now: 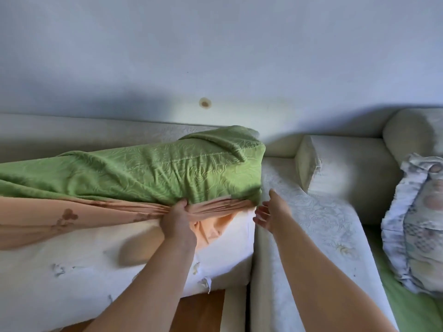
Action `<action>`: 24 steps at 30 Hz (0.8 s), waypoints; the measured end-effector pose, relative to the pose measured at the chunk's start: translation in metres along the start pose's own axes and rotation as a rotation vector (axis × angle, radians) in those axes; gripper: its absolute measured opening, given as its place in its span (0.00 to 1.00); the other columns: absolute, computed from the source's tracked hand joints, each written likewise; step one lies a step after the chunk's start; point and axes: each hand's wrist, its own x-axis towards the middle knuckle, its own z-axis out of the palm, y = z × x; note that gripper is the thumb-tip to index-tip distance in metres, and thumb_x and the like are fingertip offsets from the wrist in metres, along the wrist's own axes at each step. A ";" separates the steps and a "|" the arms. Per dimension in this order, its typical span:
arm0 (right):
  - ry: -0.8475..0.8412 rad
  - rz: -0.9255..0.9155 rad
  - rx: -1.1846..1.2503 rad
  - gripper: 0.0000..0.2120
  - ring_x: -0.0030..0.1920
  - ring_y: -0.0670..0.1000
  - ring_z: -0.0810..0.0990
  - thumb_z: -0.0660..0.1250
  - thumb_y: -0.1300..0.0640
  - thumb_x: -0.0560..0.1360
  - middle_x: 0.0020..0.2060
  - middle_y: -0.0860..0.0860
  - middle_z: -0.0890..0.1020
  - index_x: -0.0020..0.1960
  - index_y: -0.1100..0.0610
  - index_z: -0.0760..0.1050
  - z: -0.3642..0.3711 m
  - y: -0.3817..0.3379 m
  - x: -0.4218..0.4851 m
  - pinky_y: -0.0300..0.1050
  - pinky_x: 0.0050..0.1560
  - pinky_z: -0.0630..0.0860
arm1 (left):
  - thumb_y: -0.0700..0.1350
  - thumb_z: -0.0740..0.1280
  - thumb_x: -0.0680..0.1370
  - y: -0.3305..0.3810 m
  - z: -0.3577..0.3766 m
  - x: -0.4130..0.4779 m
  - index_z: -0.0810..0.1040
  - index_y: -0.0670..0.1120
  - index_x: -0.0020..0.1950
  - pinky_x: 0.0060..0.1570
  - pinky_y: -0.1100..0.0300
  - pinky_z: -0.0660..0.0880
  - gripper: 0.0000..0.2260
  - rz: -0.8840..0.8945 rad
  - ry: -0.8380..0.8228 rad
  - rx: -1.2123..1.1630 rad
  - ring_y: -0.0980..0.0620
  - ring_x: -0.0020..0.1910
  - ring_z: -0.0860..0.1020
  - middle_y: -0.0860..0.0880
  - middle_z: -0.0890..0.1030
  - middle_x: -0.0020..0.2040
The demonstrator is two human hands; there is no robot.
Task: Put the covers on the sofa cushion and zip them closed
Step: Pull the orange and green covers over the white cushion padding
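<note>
A long white foam sofa cushion (72, 255) lies on the sofa at the left, its front face bare and chipped. A green textured cover (143, 171) is drawn over its top and right end. Beneath the green edge, a bunched peach inner cover (72, 219) runs along the cushion. My left hand (176, 220) grips the gathered peach fabric just under the green cover's edge. My right hand (271, 212) hovers with fingers spread beside the cushion's right end, touching nothing.
A white quilted seat cushion (311, 224) lies to the right, with a pale back cushion (340, 164) behind it. A frilled patterned pillow (417, 224) sits at the far right on a green cover (412, 305). A wall (215, 56) rises behind the sofa; a wooden floor (199, 312) shows below.
</note>
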 end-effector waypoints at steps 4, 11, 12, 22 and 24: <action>-0.178 0.106 -0.027 0.20 0.40 0.55 0.78 0.62 0.45 0.76 0.51 0.57 0.78 0.61 0.57 0.72 0.011 -0.013 0.031 0.47 0.31 0.74 | 0.43 0.70 0.73 -0.015 0.011 -0.007 0.77 0.42 0.54 0.52 0.54 0.75 0.11 0.098 0.154 -0.079 0.48 0.49 0.78 0.46 0.80 0.53; -0.189 0.204 0.191 0.18 0.35 0.56 0.76 0.51 0.69 0.78 0.39 0.58 0.77 0.64 0.63 0.71 0.025 -0.029 0.046 0.48 0.21 0.77 | 0.50 0.72 0.72 -0.025 0.034 -0.018 0.80 0.46 0.55 0.62 0.50 0.73 0.15 0.093 0.071 -0.234 0.48 0.55 0.79 0.48 0.82 0.55; -0.196 0.224 0.227 0.18 0.35 0.56 0.76 0.50 0.69 0.78 0.39 0.58 0.76 0.64 0.63 0.71 0.025 -0.030 0.045 0.47 0.19 0.76 | 0.49 0.71 0.72 -0.031 0.037 -0.021 0.80 0.45 0.55 0.60 0.50 0.74 0.14 0.057 0.038 -0.241 0.47 0.53 0.80 0.47 0.83 0.53; -0.290 0.432 0.319 0.24 0.51 0.66 0.79 0.64 0.41 0.73 0.54 0.65 0.79 0.56 0.61 0.76 0.014 0.004 0.059 0.62 0.45 0.78 | 0.55 0.62 0.78 -0.087 0.091 -0.020 0.77 0.42 0.46 0.59 0.43 0.70 0.16 -0.102 -0.149 -0.282 0.40 0.51 0.78 0.40 0.82 0.40; -0.222 0.386 0.198 0.25 0.51 0.64 0.80 0.68 0.45 0.68 0.53 0.62 0.81 0.58 0.61 0.76 0.015 0.029 0.084 0.62 0.52 0.77 | 0.57 0.61 0.77 -0.099 0.084 -0.012 0.77 0.41 0.47 0.55 0.44 0.72 0.19 -0.097 -0.116 -0.244 0.42 0.45 0.77 0.42 0.82 0.40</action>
